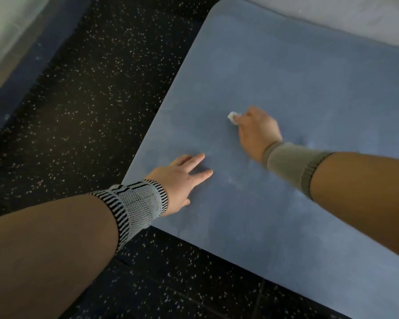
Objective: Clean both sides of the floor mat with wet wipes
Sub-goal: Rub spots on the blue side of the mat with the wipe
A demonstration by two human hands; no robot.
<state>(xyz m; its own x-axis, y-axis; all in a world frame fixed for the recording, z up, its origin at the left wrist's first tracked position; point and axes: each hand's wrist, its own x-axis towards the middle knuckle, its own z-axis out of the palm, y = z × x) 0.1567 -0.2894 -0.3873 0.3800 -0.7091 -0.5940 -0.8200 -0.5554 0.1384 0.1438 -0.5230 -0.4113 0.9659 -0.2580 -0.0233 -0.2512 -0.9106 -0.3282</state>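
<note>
Head view shows two bare forearms reaching forward and down over one blue floor mat point(286, 84), which lies flat on a black speckled floor point(83, 100). The mat fills the centre and right of the scene, its rounded far corner near a pale wall at the top.

Left hand point(182, 178): palm down on the mat near its left edge, fingers straight and spread, grip apart, holding nothing. A black-and-white striped wrist sleeve point(136, 203) covers the wrist.

Right hand point(256, 132): extended further across the mat, knuckles up, fingers curled, grip clamped on one small white wet wipe point(232, 117). The wad protrudes from the far-left side of the fist and sits against the mat surface. A plain grey-green wrist band point(290, 164) covers this wrist.

Count: one mat, one wipe, two hands, two wrist coverings. The hands are apart, the left nearer, the right farther. Faint paler streaks mark the mat between and beside the hands.
</note>
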